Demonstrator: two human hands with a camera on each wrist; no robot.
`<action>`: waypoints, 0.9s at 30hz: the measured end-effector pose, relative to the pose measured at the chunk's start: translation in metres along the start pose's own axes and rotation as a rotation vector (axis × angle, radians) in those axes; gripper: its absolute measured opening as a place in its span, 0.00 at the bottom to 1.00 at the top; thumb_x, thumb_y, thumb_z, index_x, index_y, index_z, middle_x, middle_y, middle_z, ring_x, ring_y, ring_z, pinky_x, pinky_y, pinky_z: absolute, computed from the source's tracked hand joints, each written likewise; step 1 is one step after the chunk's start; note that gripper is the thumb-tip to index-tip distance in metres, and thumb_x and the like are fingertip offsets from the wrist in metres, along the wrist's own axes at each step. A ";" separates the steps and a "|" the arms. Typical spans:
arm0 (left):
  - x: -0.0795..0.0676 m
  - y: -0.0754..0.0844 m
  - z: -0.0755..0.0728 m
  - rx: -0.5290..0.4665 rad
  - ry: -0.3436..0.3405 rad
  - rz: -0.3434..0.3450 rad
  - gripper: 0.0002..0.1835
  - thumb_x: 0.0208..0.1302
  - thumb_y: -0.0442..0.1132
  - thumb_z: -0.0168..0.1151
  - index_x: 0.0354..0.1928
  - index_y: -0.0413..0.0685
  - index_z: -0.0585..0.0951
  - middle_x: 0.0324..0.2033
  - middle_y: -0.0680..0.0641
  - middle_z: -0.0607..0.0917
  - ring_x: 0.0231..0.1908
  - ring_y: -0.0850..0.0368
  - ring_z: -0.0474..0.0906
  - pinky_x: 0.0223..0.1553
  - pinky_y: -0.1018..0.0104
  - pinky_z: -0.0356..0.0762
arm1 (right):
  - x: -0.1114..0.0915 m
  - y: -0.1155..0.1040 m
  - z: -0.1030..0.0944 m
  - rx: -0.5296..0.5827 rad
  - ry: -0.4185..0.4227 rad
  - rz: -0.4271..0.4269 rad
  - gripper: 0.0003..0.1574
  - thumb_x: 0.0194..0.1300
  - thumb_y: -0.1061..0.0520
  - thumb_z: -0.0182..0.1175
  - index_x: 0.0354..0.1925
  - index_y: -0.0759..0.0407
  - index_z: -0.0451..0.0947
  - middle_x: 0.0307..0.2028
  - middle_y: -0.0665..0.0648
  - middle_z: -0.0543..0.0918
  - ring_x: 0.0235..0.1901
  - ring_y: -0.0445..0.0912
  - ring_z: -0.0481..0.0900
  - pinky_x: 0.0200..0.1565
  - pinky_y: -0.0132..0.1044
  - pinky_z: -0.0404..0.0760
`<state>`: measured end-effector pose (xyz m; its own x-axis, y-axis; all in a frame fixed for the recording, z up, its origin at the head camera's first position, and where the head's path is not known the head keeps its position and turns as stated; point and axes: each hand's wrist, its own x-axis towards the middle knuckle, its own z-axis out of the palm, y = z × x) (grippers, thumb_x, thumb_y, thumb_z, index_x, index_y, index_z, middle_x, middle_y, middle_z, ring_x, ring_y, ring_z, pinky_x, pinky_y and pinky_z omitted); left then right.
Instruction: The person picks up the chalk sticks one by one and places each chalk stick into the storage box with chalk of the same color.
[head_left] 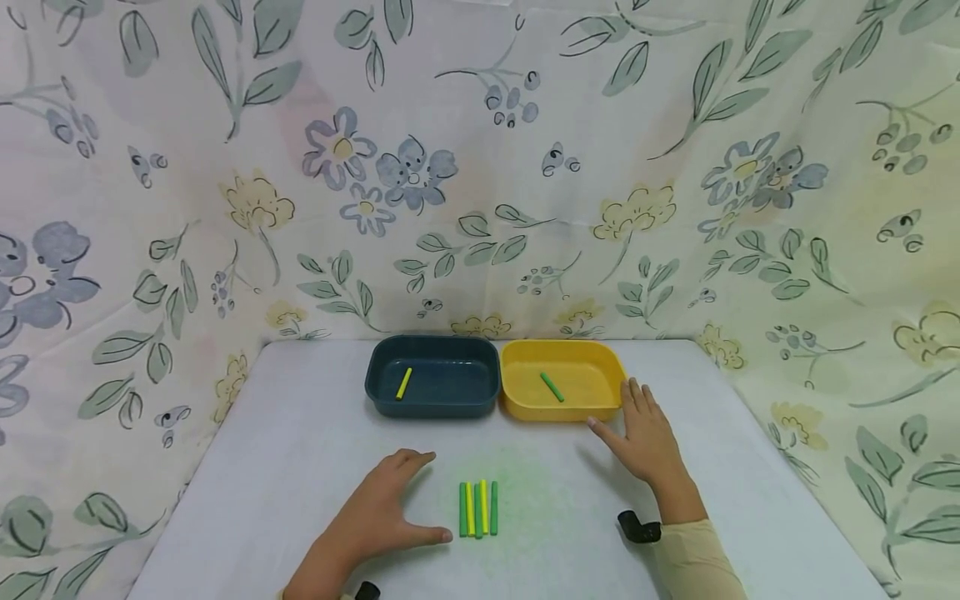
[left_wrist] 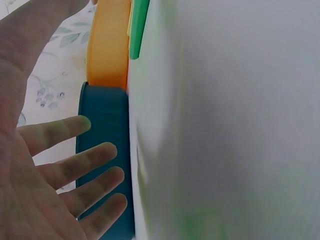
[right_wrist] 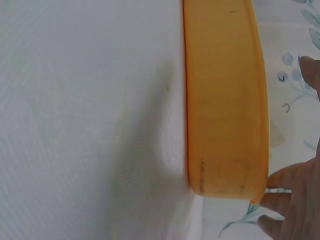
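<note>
In the head view my left hand point(head_left: 378, 512) hovers over the near table, thumb and fingers spread apart and holding nothing. Just right of its thumb lies a row of short thin sticks, three green point(head_left: 478, 512) and two yellow point(head_left: 483, 504), side by side. My right hand point(head_left: 648, 442) is at the right end of the yellow tray point(head_left: 558, 414), with fingers extended at its corner. One green stick point(head_left: 552, 387) lies inside that tray. Against its left side stands a dark blue tray point(head_left: 431, 410), with one yellow stick point(head_left: 404, 384) in it.
The white table point(head_left: 285, 467) bears a faint green smudge around the stick row. A floral cloth point(head_left: 480, 167) hangs behind and along both sides of the table. Black wrist devices point(head_left: 640, 527) sit near both wrists.
</note>
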<state>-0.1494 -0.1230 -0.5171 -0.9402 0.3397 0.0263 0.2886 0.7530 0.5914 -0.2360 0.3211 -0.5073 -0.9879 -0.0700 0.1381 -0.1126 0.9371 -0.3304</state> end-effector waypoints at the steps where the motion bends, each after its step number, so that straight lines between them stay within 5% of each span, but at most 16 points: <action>1: 0.000 0.000 0.001 0.001 -0.006 0.008 0.60 0.40 0.80 0.77 0.74 0.56 0.76 0.66 0.52 0.79 0.68 0.49 0.76 0.70 0.41 0.76 | 0.000 0.000 0.000 -0.003 -0.002 0.000 0.71 0.72 0.19 0.50 0.84 0.70 0.43 0.85 0.71 0.44 0.83 0.71 0.42 0.79 0.73 0.47; 27: 0.009 0.014 0.013 0.032 -0.074 0.049 0.54 0.44 0.77 0.79 0.70 0.53 0.80 0.62 0.53 0.82 0.65 0.49 0.77 0.69 0.42 0.77 | 0.024 0.001 0.004 -0.033 -0.040 0.032 0.75 0.71 0.15 0.46 0.84 0.71 0.41 0.84 0.73 0.44 0.83 0.72 0.41 0.80 0.72 0.47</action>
<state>-0.1513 -0.1023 -0.5197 -0.9091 0.4165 -0.0053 0.3410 0.7516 0.5646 -0.2602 0.3193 -0.5082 -0.9945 -0.0523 0.0902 -0.0774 0.9497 -0.3033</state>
